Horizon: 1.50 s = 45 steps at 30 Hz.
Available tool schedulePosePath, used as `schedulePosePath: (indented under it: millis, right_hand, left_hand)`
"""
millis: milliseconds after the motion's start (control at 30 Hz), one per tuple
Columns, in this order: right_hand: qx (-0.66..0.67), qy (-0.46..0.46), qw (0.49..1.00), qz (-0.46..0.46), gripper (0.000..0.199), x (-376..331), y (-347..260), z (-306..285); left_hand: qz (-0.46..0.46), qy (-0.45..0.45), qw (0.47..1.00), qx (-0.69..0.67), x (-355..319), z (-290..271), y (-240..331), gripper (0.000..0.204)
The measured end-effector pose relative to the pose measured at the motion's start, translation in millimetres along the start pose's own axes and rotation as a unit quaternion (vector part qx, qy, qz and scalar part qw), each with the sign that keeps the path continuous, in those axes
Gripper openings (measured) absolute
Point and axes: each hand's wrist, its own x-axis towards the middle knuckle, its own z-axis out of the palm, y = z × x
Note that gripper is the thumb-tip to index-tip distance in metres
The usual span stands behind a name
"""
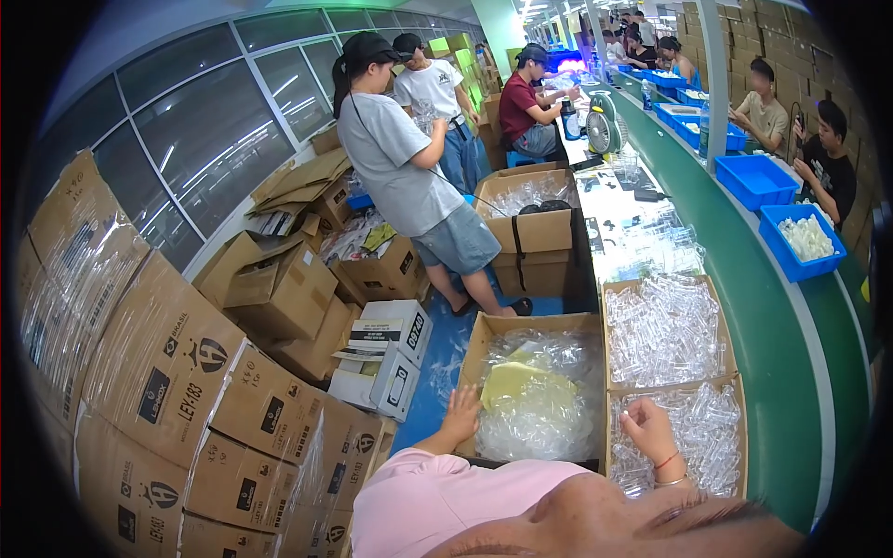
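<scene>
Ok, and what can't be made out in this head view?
All in the head view:
Right hand: whether it pinches anything; too small to tell.
Carton by the left hand: its bottom, hidden by plastic bags.
Stacked cartons: lowest part, cut off by the lower edge.

The right grip [648, 429] is over clear parts [709, 426].

The head-worn fisheye view looks forward and down.

Black letters and digits mark brown cartons [200, 423] and a white box [398, 389].
</scene>
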Motion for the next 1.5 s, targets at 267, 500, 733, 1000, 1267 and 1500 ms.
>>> schedulePosePath:
  millis: [267,500,733,1000,1267,1500]
  right_hand:
    - [0.012,-0.002,1.0,0.005,0.014,0,-4,0]
    - [-0.012,-0.001,1.0,0.001,0.014,-1,-10,-1]
    - [0.001,-0.001,1.0,0.005,0.015,-1,-4,0]
    - [0.001,0.0,1.0,-0.004,0.013,-1,-3,0]
    - [-0.009,-0.007,1.0,-0.001,0.015,-2,-6,-2]
    - [-0.008,0.002,1.0,-0.009,0.015,-3,-7,-2]
  left_hand:
    - [0.054,-0.174,0.983,0.025,7,4,-1,0.032]
    - [0.058,-0.16,0.985,0.042,9,5,-1,0.024]
    - [0.062,-0.129,0.989,0.038,7,9,-4,0.022]
    - [0.066,-0.111,0.991,0.047,6,16,-5,0.02]
    - [0.062,-0.129,0.988,0.054,6,20,-6,0.021]
    - [0.058,-0.128,0.989,0.056,6,22,-6,0.022]
